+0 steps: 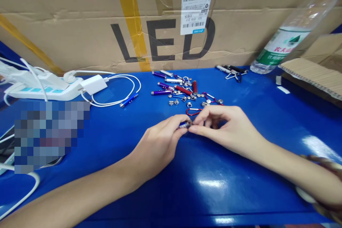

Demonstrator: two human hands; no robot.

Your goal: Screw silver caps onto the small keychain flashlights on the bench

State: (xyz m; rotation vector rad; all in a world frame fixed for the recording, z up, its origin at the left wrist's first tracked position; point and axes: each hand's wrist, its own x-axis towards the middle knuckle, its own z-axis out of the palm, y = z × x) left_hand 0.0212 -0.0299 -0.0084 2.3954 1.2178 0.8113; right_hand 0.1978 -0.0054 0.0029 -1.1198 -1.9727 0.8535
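My left hand (162, 137) is closed around a small dark and silver penlight (184, 125), most of it hidden by the fingers. At its end, the thumb and forefinger of my right hand (223, 121) are pinched together; what sits between those fingertips is too small to make out. Just beyond the hands lies a loose pile of penlight parts, among them purple tubes (161, 93), red tubes (183, 90) and a silver tube (173, 81). A red carabiner clip (193, 112) rests nearest my fingers, with small metal caps (189, 104) and round button-like pieces around it.
A blue penlight (128, 100) lies beside a white charger (93, 85) and its cable. Left stands a power strip (61, 94). A large cardboard box (80, 25) closes off the back. Black and silver penlights (235, 70), a water bottle (283, 44) and an open carton (317, 74) are right.
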